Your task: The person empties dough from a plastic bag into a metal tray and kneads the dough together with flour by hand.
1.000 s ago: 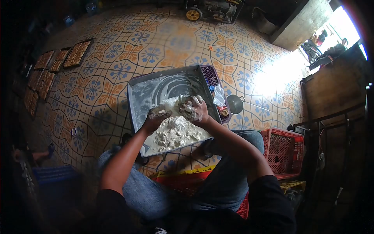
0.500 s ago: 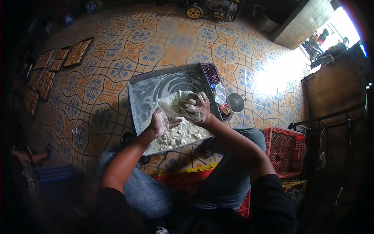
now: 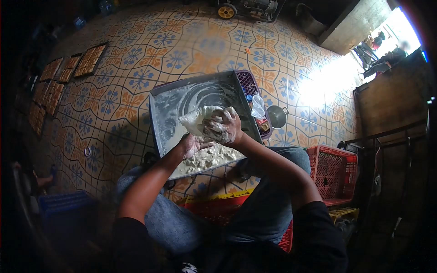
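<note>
A large grey metal tray (image 3: 166,136) has white smears across its bottom. A lumpy white mass (image 3: 211,158) lies in the near part of it. Above the mass, my right hand (image 3: 223,126), coated in white, is closed on a white bag (image 3: 193,120) or similar soft white thing. My left hand (image 3: 195,145) is just below the bag, palm up with its fingers stretched out, powdered white; it seems to hold nothing.
Under the tray is a purple crate (image 3: 246,83) with small packets at its right side. A metal pot (image 3: 276,117) stands beside it. Red crate (image 3: 324,175) at right, blue crate (image 3: 68,200) at left. Filled trays (image 3: 91,60) lie far left. A person (image 3: 391,58) is by the bright doorway.
My left hand let go of the white bag and dropped below it, its fingers opening. The bag has turned in my right hand and hangs out to the left.
</note>
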Tool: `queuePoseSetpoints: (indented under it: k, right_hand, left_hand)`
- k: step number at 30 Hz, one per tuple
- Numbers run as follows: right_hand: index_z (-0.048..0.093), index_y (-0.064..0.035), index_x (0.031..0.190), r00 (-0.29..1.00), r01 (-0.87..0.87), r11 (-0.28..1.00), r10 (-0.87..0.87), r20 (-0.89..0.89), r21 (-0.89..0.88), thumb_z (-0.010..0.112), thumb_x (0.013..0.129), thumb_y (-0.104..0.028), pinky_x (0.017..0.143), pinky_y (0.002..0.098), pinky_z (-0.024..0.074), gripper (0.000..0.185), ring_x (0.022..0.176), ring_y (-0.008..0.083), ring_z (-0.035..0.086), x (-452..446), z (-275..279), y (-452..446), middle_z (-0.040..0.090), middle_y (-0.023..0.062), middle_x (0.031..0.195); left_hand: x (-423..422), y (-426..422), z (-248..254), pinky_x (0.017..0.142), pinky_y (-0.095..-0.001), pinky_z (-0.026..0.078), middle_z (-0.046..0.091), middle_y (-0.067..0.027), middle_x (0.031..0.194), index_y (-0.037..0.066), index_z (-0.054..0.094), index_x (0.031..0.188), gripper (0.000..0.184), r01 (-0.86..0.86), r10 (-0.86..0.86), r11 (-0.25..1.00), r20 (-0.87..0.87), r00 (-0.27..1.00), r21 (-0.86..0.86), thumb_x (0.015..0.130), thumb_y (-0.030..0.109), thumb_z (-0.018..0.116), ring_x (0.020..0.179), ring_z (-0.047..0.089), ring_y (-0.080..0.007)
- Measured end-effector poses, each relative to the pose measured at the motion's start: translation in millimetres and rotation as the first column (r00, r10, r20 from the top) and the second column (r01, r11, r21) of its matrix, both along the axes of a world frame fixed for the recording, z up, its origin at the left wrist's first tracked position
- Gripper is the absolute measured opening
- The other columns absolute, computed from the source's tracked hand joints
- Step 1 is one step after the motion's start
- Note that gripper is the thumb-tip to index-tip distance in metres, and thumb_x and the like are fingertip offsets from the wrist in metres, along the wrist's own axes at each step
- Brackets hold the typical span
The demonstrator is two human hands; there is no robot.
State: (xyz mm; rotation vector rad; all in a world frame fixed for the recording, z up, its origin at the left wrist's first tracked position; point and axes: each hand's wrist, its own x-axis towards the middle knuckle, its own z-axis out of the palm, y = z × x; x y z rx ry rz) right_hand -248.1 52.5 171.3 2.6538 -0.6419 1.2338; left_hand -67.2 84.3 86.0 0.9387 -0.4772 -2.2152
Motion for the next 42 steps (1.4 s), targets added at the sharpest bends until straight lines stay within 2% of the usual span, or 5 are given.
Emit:
queuePoseSetpoints:
  k: [10, 18, 32, 34, 42]
  right_hand:
    - [0.055, -0.0239, 0.107, 0.977, -0.202, 0.778, 0.117, 0.179, 0.595, 0.059, 0.073, -0.042, 0.082, 0.0407, 0.0423, 0.038, 0.098, 0.0217, 0.054, 2, -21, 6, 0.056, -0.0006, 0.106]
    - [0.058, -0.0239, 0.101, 0.992, -0.06, 0.997, 0.066, -0.11, 0.053, 0.063, 0.07, -0.038, 0.08, 0.0412, 0.0437, 0.035, 0.098, 0.0238, 0.054, -2, -17, -4, 0.058, -0.0014, 0.103]
    - [0.066, -0.0195, 0.081, 0.911, -0.187, 0.683, -0.148, 0.385, 0.706, 0.067, 0.063, -0.018, 0.079, 0.0354, 0.0419, 0.018, 0.08, 0.0201, 0.054, -1, -62, -22, 0.058, -0.0021, 0.085]
    - [0.068, -0.0181, 0.082, 0.991, 0.055, 0.919, -0.098, 0.091, 0.39, 0.068, 0.063, -0.015, 0.08, 0.0325, 0.0407, 0.019, 0.081, 0.0196, 0.054, -11, -24, -25, 0.059, -0.0012, 0.082]
    - [0.06, -0.0048, 0.101, 0.64, -0.472, 0.007, -0.685, 0.348, 0.882, 0.065, 0.077, -0.005, 0.065, 0.0282, 0.0514, 0.025, 0.077, 0.0164, 0.061, -97, -67, -117, 0.063, 0.0072, 0.091]
  left_hand:
    - [-2, 4, 26, 0.089, -0.0442, 0.047, 0.049, -0.0089, 0.123, 0.015, 0.04, 0.128, 0.057, -0.018, -0.007, 0.99, -0.183, 0.983, -0.137, 0.086, 0.053, 0.043, 0.108, 0.053, -0.0251]
    - [5, 0, 10, 0.087, -0.0424, 0.049, 0.051, -0.0067, 0.12, 0.017, 0.046, 0.122, 0.047, -0.009, -0.011, 0.994, -0.172, 0.985, -0.112, 0.086, 0.046, 0.05, 0.105, 0.056, -0.0237]
    - [9, -2, -25, 0.086, -0.036, 0.049, 0.055, -0.0077, 0.1, 0.006, 0.044, 0.118, 0.035, 0.016, -0.031, 0.995, 0.151, 0.988, 0.102, 0.089, 0.024, 0.053, 0.095, 0.058, -0.0213]
    - [4, -7, -11, 0.089, -0.0371, 0.048, 0.057, -0.0106, 0.099, 0.003, 0.046, 0.115, 0.03, -0.021, 0.013, 0.99, 0.059, 0.998, 0.14, 0.092, 0.023, 0.049, 0.097, 0.058, -0.0232]
    - [7, -20, -42, 0.084, -0.0359, 0.05, 0.06, -0.012, 0.099, 0.003, 0.048, 0.115, 0.035, 0.119, -0.145, 0.987, 0.273, 0.951, 0.109, 0.095, 0.031, 0.041, 0.088, 0.062, -0.0229]
